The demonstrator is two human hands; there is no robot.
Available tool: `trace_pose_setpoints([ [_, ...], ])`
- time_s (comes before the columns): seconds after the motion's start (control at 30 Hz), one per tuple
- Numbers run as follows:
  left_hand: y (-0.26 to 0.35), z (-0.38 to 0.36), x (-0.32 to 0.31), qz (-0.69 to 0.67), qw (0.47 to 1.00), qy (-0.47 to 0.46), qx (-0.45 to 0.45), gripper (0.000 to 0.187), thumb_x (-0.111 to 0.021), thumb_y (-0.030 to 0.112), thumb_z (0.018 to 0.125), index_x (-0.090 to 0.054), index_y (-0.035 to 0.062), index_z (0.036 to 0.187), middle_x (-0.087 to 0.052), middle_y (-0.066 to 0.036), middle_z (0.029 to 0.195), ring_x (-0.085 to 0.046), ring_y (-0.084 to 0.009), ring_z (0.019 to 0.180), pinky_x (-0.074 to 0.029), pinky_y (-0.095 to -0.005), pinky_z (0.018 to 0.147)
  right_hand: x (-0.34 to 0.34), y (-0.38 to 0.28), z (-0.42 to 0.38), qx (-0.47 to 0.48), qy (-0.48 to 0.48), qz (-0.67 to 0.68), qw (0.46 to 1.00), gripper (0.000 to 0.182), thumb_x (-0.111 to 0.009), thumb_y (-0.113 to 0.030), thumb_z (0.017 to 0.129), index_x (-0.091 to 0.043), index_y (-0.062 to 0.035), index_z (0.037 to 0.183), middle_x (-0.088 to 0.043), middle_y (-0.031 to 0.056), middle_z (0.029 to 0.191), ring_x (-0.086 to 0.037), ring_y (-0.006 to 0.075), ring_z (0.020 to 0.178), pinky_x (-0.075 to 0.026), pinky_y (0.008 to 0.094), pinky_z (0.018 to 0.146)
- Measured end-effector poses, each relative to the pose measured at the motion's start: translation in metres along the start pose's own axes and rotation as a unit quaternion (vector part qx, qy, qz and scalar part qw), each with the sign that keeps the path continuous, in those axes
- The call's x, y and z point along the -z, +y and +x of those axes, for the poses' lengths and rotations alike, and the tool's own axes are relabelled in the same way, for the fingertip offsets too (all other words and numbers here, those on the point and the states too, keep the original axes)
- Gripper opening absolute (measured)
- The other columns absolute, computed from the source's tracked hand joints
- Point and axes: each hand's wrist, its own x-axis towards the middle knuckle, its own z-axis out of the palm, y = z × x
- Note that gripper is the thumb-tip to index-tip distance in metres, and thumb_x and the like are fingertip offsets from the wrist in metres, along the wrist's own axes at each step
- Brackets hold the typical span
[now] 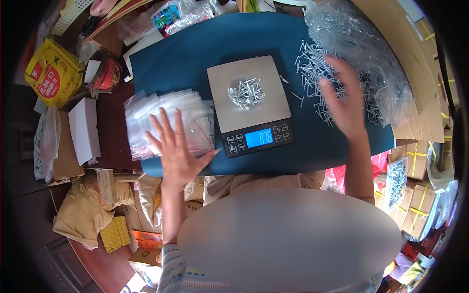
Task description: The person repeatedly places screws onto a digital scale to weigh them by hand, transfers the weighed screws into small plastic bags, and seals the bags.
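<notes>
My left hand [173, 146] lies with fingers spread on a fanned stack of clear zip bags [190, 110] with red seal lines. My right hand [347, 100], slightly blurred, hovers at the loose pile of silver screws [312, 68]; its thumb and fingers are apart and I see nothing between them. Between the hands stands a digital scale [220, 78] with a steel top and a lit blue display [259, 138]. A small heap of screws [246, 94] sits on its plate, apparently in a clear shallow dish or bag.
A big clear plastic bag [337, 29] spills screws at the right, beside a cardboard sheet [430, 102]. A few stray screws lie right of the scale. A yellow package [53, 73], a round tub [105, 73] and a white box [84, 129] stand left of the dark blue mat [195, 44].
</notes>
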Motion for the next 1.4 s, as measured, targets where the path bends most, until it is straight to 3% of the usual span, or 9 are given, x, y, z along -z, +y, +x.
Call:
trace_pose_setpoints([
  [0.07, 0.008, 0.013, 0.029, -0.048, 0.998, 0.022, -0.031, 0.108, -0.079, 0.055, 0.065, -0.032, 0.0028, 0.146, -0.019, -0.022, 0.155, -0.01, -0.0391, 0.145, -0.006, -0.0592, 0.114, 0.027, -0.019, 0.005, 0.05, 0.104, 0.112, 0.987, 0.044, -0.061, -0.016, 0.091, -0.048, 0.0008, 0.13, -0.052, 0.0173, 0.133, -0.051, 0.0297, 0.124, -0.041, 0.04, 0.1],
  [0.1, 0.018, 0.025, 0.04, -0.216, 0.973, 0.052, -0.061, 0.1, -0.073, 0.059, 0.07, -0.036, 0.0011, 0.143, -0.027, -0.022, 0.152, -0.017, -0.0396, 0.144, -0.011, -0.0565, 0.114, 0.036, -0.03, 0.008, 0.118, 0.17, 0.191, 0.96, 0.046, -0.058, -0.016, 0.092, -0.045, 0.0028, 0.132, -0.049, 0.0195, 0.136, -0.049, 0.031, 0.126, -0.04, 0.042, 0.101],
  [0.17, 0.054, 0.06, 0.064, -0.574, 0.809, 0.029, -0.119, 0.086, -0.053, 0.059, 0.086, -0.035, -0.0028, 0.142, -0.032, -0.026, 0.148, -0.024, -0.0437, 0.14, -0.015, -0.0557, 0.115, 0.049, -0.071, 0.018, 0.217, 0.253, 0.464, 0.82, 0.066, -0.039, -0.043, 0.095, -0.033, 0.0058, 0.139, -0.037, 0.0278, 0.142, -0.035, 0.045, 0.132, -0.032, 0.0536, 0.106],
  [0.23, 0.095, 0.079, 0.084, -0.754, 0.627, -0.065, -0.185, 0.085, -0.052, 0.059, 0.086, -0.035, -0.003, 0.142, -0.033, -0.026, 0.148, -0.025, -0.0436, 0.14, -0.016, -0.0555, 0.114, 0.063, -0.108, 0.023, 0.333, 0.291, 0.599, 0.667, 0.08, -0.03, -0.057, 0.096, -0.027, 0.0073, 0.143, -0.03, 0.032, 0.145, -0.028, 0.052, 0.134, -0.027, 0.0595, 0.109],
  [0.33, 0.158, 0.093, 0.107, -0.831, 0.447, -0.202, -0.263, 0.083, -0.05, 0.058, 0.087, -0.035, -0.0033, 0.142, -0.033, -0.026, 0.147, -0.026, -0.0435, 0.139, -0.017, -0.0552, 0.114, 0.08, -0.138, 0.016, 0.36, 0.303, 0.589, 0.657, 0.08, -0.03, -0.057, 0.096, -0.027, 0.0075, 0.143, -0.03, 0.0322, 0.146, -0.027, 0.052, 0.135, -0.027, 0.0595, 0.11],
  [0.53, 0.262, 0.086, 0.148, -0.819, 0.247, -0.37, -0.362, 0.08, -0.047, 0.056, 0.088, -0.036, -0.0039, 0.141, -0.034, -0.027, 0.146, -0.027, -0.0433, 0.138, -0.018, -0.0546, 0.113, 0.112, -0.189, -0.001, 0.387, 0.319, 0.502, 0.705, 0.081, -0.031, -0.058, 0.096, -0.026, 0.0077, 0.143, -0.029, 0.0326, 0.146, -0.026, 0.0521, 0.135, -0.025, 0.0596, 0.11],
  [0.8, 0.307, 0.039, 0.154, -0.774, 0.147, -0.458, -0.413, 0.077, -0.043, 0.054, 0.091, -0.037, -0.0048, 0.14, -0.036, -0.027, 0.145, -0.03, -0.043, 0.137, -0.021, -0.0537, 0.112, 0.154, -0.232, -0.036, 0.416, 0.335, 0.386, 0.752, 0.082, -0.032, -0.058, 0.095, -0.025, 0.008, 0.144, -0.028, 0.0331, 0.146, -0.024, 0.0522, 0.136, -0.024, 0.0597, 0.111],
  [0.97, 0.315, 0.013, 0.184, -0.756, 0.142, -0.465, -0.439, 0.075, -0.041, 0.052, 0.092, -0.037, -0.0053, 0.139, -0.037, -0.027, 0.144, -0.031, -0.0428, 0.136, -0.022, -0.0532, 0.111, 0.174, -0.272, -0.051, 0.438, 0.338, 0.358, 0.752, 0.083, -0.033, -0.058, 0.095, -0.024, 0.0082, 0.144, -0.027, 0.0334, 0.146, -0.023, 0.0523, 0.136, -0.023, 0.0598, 0.111],
  [1.4, 0.309, 0.027, 0.139, -0.766, 0.181, -0.433, -0.439, 0.07, -0.035, 0.048, 0.095, -0.038, -0.0066, 0.138, -0.039, -0.028, 0.142, -0.035, -0.0423, 0.134, -0.026, -0.0518, 0.11, 0.149, -0.23, -0.059, 0.436, 0.328, 0.378, 0.748, 0.085, -0.035, -0.059, 0.094, -0.022, 0.0087, 0.144, -0.025, 0.0342, 0.147, -0.021, 0.0525, 0.137, -0.02, 0.06, 0.112],
])
